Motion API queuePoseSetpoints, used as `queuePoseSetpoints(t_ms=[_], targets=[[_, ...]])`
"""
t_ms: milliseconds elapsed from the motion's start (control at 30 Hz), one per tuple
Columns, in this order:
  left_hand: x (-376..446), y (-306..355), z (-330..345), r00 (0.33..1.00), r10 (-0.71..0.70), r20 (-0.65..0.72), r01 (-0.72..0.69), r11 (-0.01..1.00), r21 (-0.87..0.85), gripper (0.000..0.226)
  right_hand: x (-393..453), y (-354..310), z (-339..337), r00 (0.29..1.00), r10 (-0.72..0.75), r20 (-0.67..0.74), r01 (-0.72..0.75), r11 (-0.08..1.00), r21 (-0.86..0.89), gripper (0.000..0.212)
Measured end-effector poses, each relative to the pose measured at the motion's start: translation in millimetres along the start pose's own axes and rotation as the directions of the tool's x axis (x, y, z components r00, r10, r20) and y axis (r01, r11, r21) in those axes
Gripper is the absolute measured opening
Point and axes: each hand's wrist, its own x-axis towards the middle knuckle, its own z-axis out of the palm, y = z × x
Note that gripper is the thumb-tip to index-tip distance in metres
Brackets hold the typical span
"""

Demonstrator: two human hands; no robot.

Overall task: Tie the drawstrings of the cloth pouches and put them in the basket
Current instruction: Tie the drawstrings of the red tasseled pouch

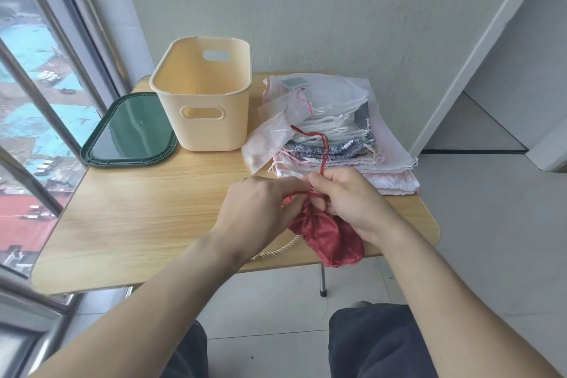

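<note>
1. Pinching the red drawstring (322, 149) above the gathered neck, your right hand (346, 196) has its fingers curled on the cord, which rises from your grip towards the stack of pouches (331, 129).
2. Your left hand (260, 209) has its fingers bent in at the same neck; they seem to hold the other cord end or the cloth, though the fingertips are hidden.
3. Keep the neck cinched shut as you cross the two ends, and I judge it best to pull evenly outward so the knot seats against the gathers and does not slip.
4. The red pouch (328, 238) lies between and just beneath both hands, its body hanging over the near edge of the bench (138, 218).
5. The basket (202, 95) stands open at the back of the bench, beyond your left hand and well apart from it, with nothing visible inside.
6. The untied stack of pouches sits just beyond your right hand, beside the basket.
</note>
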Motion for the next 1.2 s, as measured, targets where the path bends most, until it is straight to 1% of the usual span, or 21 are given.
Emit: queuePoseSetpoints(t_ms=[67,100,133,167,200,267,300,333,367,400,433,467,567,633,700,800,900,1000,1200], targets=[[-0.1,-4.7,0.8,0.998,0.07,0.0,-0.07,0.998,-0.002,0.017,0.6,1.8,-3.5,1.0,-0.011,0.002,0.011,0.998,-0.068,0.042],[0.2,-5.2,-0.7,0.997,0.077,0.021,-0.077,0.997,-0.023,0.015,1.3,3.7,-5.5,1.0,-0.014,0.006,0.015,0.997,-0.074,0.043],[1.2,-4.0,-3.3,0.997,0.056,0.056,-0.052,0.996,-0.072,0.013,1.3,4.1,-7.1,1.0,-0.011,0.014,0.012,0.999,-0.046,0.043],[2.6,-3.6,-5.0,0.995,0.008,0.103,0.01,0.986,-0.167,0.012,1.3,3.9,-8.0,1.0,-0.002,0.019,0.002,1.0,0.005,0.039],[4.2,-3.3,-6.6,0.984,-0.051,0.173,0.102,0.948,-0.301,0.013,-0.2,1.8,-8.3,0.999,0.003,0.042,-0.006,0.998,0.067,0.036],[7.8,-3.6,-11.3,0.937,-0.135,0.322,0.298,0.791,-0.534,0.017,-3.5,-5.7,-9.3,0.993,-0.028,0.113,0.009,0.987,0.163,0.024],[9.1,-4.8,-12.6,0.913,-0.168,0.372,0.374,0.709,-0.598,0.021,-6.4,-10.1,-9.6,0.984,-0.056,0.168,0.022,0.98,0.2,0.021],[9.6,-6.1,-13.7,0.884,-0.205,0.42,0.448,0.626,-0.638,0.028,-8.1,-10.4,-11.0,0.974,-0.082,0.21,0.036,0.976,0.215,0.033],[10.0,-7.8,-14.2,0.85,-0.235,0.472,0.517,0.541,-0.663,0.034,-8.9,-9.8,-12.5,0.967,-0.103,0.231,0.059,0.98,0.189,0.049],[9.8,-9.9,-13.4,0.815,-0.255,0.521,0.576,0.463,-0.674,0.038,-7.8,-7.2,-13.5,0.968,-0.122,0.222,0.095,0.988,0.125,0.062],[9.5,-11.4,-12.2,0.785,-0.272,0.557,0.619,0.398,-0.677,0.039,-6.1,-4.4,-13.4,0.972,-0.144,0.188,0.136,0.989,0.054,0.069],[9.3,-12.8,-10.5,0.76,-0.292,0.58,0.65,0.34,-0.68,0.038,-3.5,-1.0,-12.8,0.972,-0.182,0.151,0.183,0.983,0.006,0.071],[9.9,-14.8,-5.1,0.698,-0.342,0.629,0.706,0.183,-0.684,0.028,1.7,2.6,-7.7,0.951,-0.307,0.025,0.308,0.945,-0.109,0.064],[10.5,-14.3,-1.1,0.656,-0.393,0.644,0.729,0.11,-0.676,0.027,3.5,3.3,-4.8,0.919,-0.392,-0.038,0.379,0.907,-0.181,0.049],[11.1,-13.1,1.6,0.621,-0.451,0.641,0.741,0.071,-0.668,0.024,5.4,4.2,-3.6,0.89,-0.451,-0.071,0.418,0.868,-0.267,0.031],[12.5,-11.1,3.6,0.592,-0.512,0.622,0.745,0.055,-0.664,0.026,6.8,5.0,-2.0,0.883,-0.467,-0.052,0.423,0.837,-0.348,0.019],[13.8,-9.4,3.8,0.586,-0.532,0.611,0.744,0.054,-0.666,0.031,4.6,2.9,0.7,0.899,-0.424,-0.11,0.363,0.861,-0.357,0.015],[13.4,-9.6,4.3,0.59,-0.536,0.603,0.741,0.064,-0.669,0.04,3.1,0.3,0.9,0.896,-0.423,-0.134,0.344,0.853,-0.393,0.018],[12.7,-9.9,4.0,0.604,-0.522,0.603,0.745,0.099,-0.66,0.037,2.1,-0.5,5.6,0.897,-0.424,-0.126,0.351,0.855,-0.381,0.01]])
